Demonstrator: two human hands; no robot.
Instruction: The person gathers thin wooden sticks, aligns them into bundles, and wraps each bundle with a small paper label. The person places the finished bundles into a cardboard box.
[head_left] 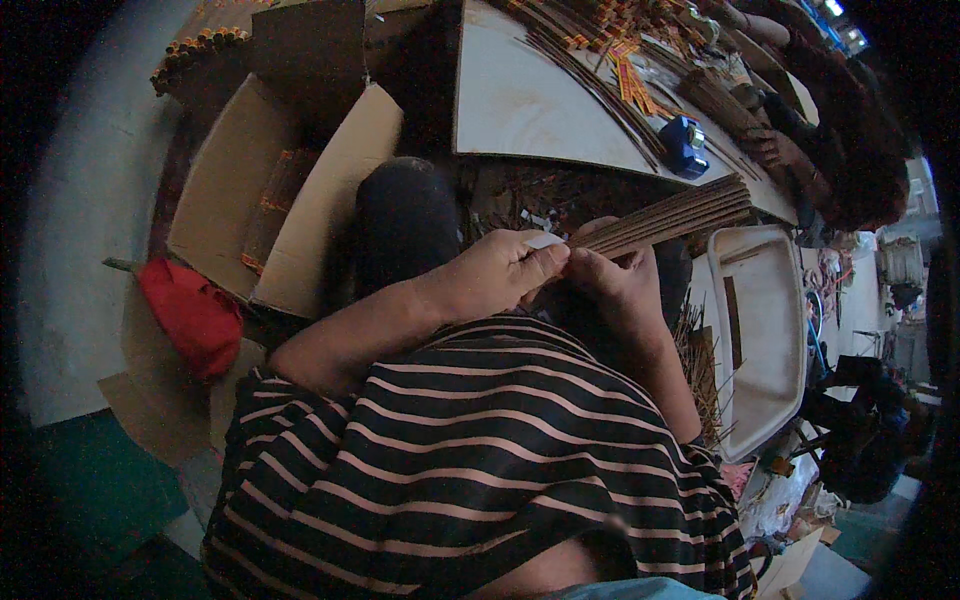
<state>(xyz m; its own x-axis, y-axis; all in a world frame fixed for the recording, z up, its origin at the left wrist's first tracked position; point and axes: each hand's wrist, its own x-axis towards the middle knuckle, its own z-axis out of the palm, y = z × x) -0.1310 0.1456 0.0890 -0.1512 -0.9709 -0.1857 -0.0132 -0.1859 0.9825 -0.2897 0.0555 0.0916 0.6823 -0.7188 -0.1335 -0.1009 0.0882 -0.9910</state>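
A bundle of brown incense sticks (680,212) points up and to the right above my lap. My right hand (618,285) is closed around its lower end, thumb toward the left. My left hand (490,272) meets it there, the two thumbs almost touching. Between the left thumb and fingers a small white strip (543,240) is pinched against the end of the bundle. The fingers under the bundle are partly hidden, as is the bundle's lower end.
Ahead stands a white table (540,115) with loose sticks, red-and-yellow packets (630,80) and a blue tape dispenser (683,147). A co-worker's hand (778,150) rests at its right. An open cardboard box (335,190) and red cloth (195,312) lie left; a white tub (785,345) right.
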